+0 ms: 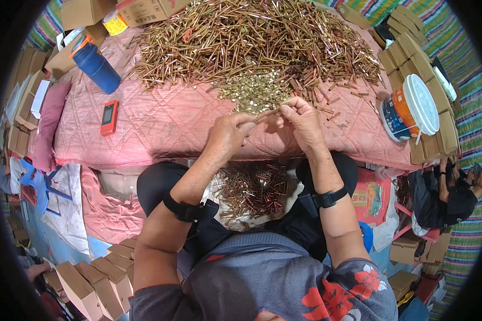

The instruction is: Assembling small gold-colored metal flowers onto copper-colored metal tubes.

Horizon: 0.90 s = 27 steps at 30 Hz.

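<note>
My left hand (231, 132) and my right hand (302, 120) are raised over the near edge of a table covered in pink quilted cloth (182, 120). Between them they pinch the two ends of a thin brown stick-like piece (266, 113). Just beyond my fingers lies a small heap of pale, greenish-gold bits (254, 90), too small to make out singly. Behind it spreads a large pile of thin, reddish-brown stick-like pieces (251, 40). More such pieces lie in a pile (254, 190) below the table edge, between my knees.
On the left of the table are a blue tumbler (96, 67) and a small red device with a screen (109, 117). A white-lidded bucket (409, 109) stands at the right. Cardboard boxes (96, 283) line both sides. Another person (450, 192) sits at the far right.
</note>
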Available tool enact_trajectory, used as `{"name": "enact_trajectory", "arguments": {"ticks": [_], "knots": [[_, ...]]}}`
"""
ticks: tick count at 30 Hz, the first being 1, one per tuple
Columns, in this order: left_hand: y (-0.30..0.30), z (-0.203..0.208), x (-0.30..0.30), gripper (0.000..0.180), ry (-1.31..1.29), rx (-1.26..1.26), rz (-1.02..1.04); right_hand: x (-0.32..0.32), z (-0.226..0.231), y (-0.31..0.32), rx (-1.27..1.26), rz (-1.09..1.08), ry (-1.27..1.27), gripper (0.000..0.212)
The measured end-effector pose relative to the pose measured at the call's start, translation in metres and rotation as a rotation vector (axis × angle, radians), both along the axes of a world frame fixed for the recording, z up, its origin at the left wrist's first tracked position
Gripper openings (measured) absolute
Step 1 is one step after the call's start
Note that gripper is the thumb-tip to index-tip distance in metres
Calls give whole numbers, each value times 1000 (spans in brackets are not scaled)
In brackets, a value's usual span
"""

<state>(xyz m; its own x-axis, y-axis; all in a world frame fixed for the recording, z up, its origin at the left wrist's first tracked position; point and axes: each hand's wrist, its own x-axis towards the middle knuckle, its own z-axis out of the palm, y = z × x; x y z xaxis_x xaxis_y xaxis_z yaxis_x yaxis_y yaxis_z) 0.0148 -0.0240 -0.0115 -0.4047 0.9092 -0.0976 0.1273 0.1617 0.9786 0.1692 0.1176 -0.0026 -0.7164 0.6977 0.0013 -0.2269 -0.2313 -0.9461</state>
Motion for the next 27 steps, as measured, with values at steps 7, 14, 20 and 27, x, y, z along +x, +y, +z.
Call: {"name": "enact_trajectory", "arguments": {"ticks": [7,14,20,27], "knots": [[0,-7,-1,18,61,27,1,-1,1,-2,-66,55,-28,11],[0,1,5,21,-101,68,-49,-9,-3,-12,15,162,-109,10],[0,14,-11,17,-338,65,-8,-14,-1,-15,97,204,-105,10],[-4,9,-33,17,-580,228,207,-22,-8,-18,785,-15,-298,6]]}}
